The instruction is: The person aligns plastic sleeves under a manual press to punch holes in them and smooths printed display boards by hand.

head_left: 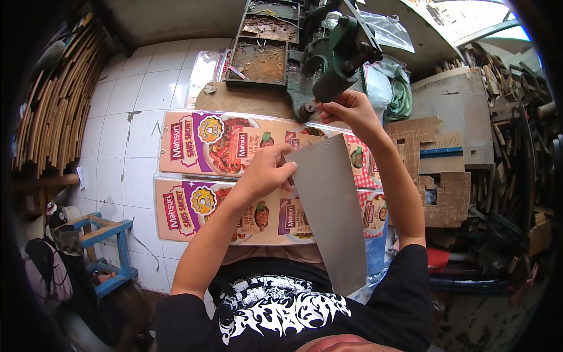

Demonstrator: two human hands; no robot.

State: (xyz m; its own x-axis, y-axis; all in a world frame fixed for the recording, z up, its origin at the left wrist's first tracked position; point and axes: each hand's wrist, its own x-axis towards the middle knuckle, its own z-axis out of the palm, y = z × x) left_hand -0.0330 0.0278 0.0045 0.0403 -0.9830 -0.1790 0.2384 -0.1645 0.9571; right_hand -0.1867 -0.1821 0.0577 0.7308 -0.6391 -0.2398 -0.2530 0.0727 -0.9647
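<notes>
My left hand (271, 171) is closed on the upper left edge of a long, flat grey panel (331, 205), with thumb and fingers gripping it. The panel slants down towards my body. My right hand (352, 114) is raised at a dark green hand press (337, 64), beside its small round lower die (307, 110). The thumb and fingers are pinched together there, and anything between them is too small to name. Beneath the panel lie two printed "Mahsuri" boards, an upper board (226, 132) and a lower board (187, 226).
A compartmented metal tray (258, 61) with small loose parts stands left of the press. Cut brown boards (443, 196) lie at the right. A blue-framed stool (120, 252) is at the left. Stacked brown sheets (64, 94) lean by the wall.
</notes>
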